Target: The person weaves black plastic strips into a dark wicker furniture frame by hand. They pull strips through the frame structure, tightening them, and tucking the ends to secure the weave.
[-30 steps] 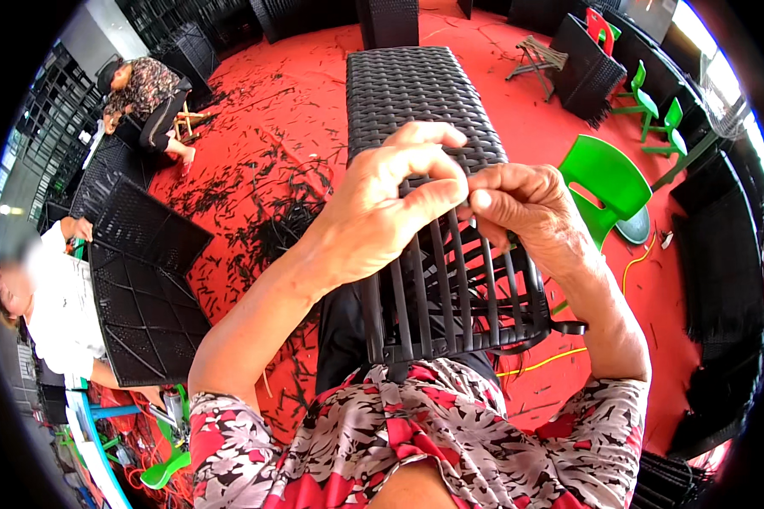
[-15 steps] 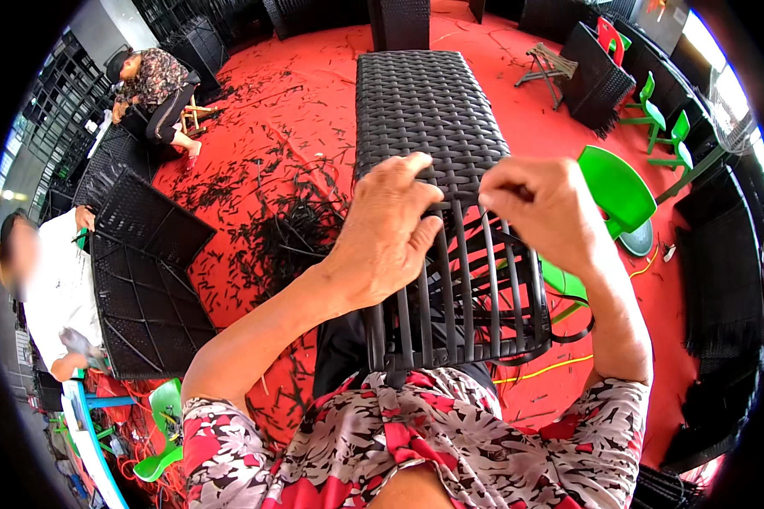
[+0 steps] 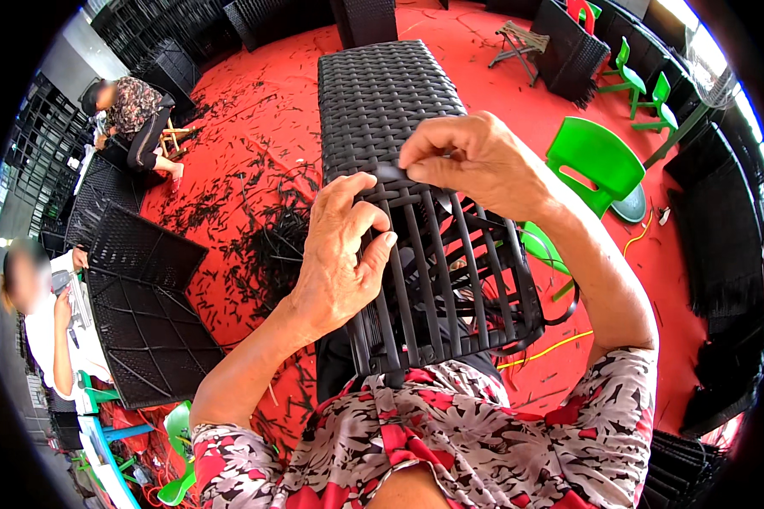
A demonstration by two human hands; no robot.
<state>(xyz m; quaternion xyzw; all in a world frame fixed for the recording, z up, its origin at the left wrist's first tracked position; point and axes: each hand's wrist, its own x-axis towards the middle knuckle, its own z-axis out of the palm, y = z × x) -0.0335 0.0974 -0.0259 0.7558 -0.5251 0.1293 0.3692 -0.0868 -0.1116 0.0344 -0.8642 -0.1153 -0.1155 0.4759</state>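
In front of me stands a black woven rattan furniture piece (image 3: 382, 93), tightly woven at its far part, with bare lengthwise strips (image 3: 424, 280) over a frame at the near part. My right hand (image 3: 475, 161) pinches a dark flat plastic strip (image 3: 390, 172) between thumb and forefinger, at the edge of the weave. My left hand (image 3: 339, 254) is open beside it, with fingers bent and apart. Its forefinger tip is close to the left end of that strip; whether it touches cannot be made out. A loose black strip (image 3: 574, 304) curls out from the frame's right side.
Black strip scraps (image 3: 284, 246) lie heaped on the red floor to the left. A green chair (image 3: 598, 165) stands at right, by a yellow cord (image 3: 543, 349). Two people (image 3: 136, 119) (image 3: 64, 314) sit at left beside woven panels (image 3: 148, 314).
My right hand has moved left and inward, and a strip now shows in its pinch. My left hand has shifted left and slightly down. The person at near left has moved an arm.
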